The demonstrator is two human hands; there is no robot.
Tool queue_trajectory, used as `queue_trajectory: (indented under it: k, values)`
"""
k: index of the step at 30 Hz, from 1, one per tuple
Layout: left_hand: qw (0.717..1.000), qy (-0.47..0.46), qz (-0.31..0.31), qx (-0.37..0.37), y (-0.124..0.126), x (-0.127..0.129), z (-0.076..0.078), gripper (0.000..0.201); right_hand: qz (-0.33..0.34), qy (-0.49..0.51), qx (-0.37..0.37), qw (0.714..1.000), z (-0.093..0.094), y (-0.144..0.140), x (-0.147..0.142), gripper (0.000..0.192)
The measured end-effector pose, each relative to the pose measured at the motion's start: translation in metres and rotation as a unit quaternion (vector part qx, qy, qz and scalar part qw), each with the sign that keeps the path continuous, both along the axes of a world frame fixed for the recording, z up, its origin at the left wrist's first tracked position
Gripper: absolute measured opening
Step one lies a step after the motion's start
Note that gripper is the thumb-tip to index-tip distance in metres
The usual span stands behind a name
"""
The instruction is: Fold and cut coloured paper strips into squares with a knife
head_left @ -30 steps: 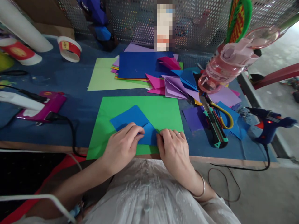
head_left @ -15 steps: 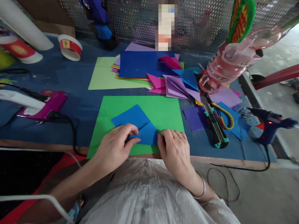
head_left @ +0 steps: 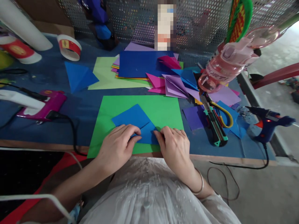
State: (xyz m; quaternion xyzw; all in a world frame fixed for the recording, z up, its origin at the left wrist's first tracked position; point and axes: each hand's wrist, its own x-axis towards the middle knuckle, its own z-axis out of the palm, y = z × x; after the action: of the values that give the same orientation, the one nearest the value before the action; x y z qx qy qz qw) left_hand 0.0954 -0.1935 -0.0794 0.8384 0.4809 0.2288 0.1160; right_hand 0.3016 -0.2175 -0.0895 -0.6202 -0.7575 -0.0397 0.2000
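Note:
A blue sheet of paper [head_left: 136, 116] lies turned like a diamond on a larger green sheet [head_left: 163, 107] at the table's front edge. A raised flap or slit near its middle shows as a short dark line. My left hand [head_left: 120, 141] is closed on the paper's lower left part, thumb and index finger together. At the right corner, my right hand [head_left: 175, 143] pinches the blue paper between thumb and fingers. The fingers partly hide both of these corners. Beyond the green sheet, to the left, sits a folded blue paper piece [head_left: 80, 76].
Stacked coloured paper [head_left: 140, 63] and folded pink and purple pieces [head_left: 175, 85] lie at the back. To the right are a pink bottle [head_left: 219, 70], a utility knife [head_left: 216, 127], yellow-handled scissors [head_left: 225, 116] and a glue gun [head_left: 268, 123]. A magenta power strip [head_left: 52, 104] sits left.
A folded blue piece now lies on the left of the table, where there was bare surface before. My right thumb has shifted slightly left onto the blue paper; the left hand barely moved.

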Motion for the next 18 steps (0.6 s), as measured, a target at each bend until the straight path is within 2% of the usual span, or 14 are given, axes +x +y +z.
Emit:
queue_trajectory:
  k: [8,12,13,15,18]
  values:
    - [1.0,-0.005,-0.005,0.016,-0.003,-0.002,0.001,0.016,0.006,-0.002,0.015,1.0,-0.001,0.0,0.001,0.037]
    - [0.997,0.024,0.031,0.065,0.016,-0.016,0.012,0.023,0.01,-0.002,0.022,1.0,-0.001,-0.001,0.002,0.04]
    - [0.993,0.051,0.057,0.09,0.026,-0.022,0.017,0.029,0.011,-0.001,0.023,1.0,-0.002,-0.001,0.003,0.04]
    - [0.978,0.091,0.15,0.114,0.051,-0.032,0.029,0.047,0.012,0.003,0.023,1.0,-0.002,-0.001,0.003,0.04]
    - [0.939,0.131,0.308,0.078,0.092,-0.047,0.046,0.061,0.011,0.006,0.021,1.0,-0.004,-0.002,0.003,0.039]
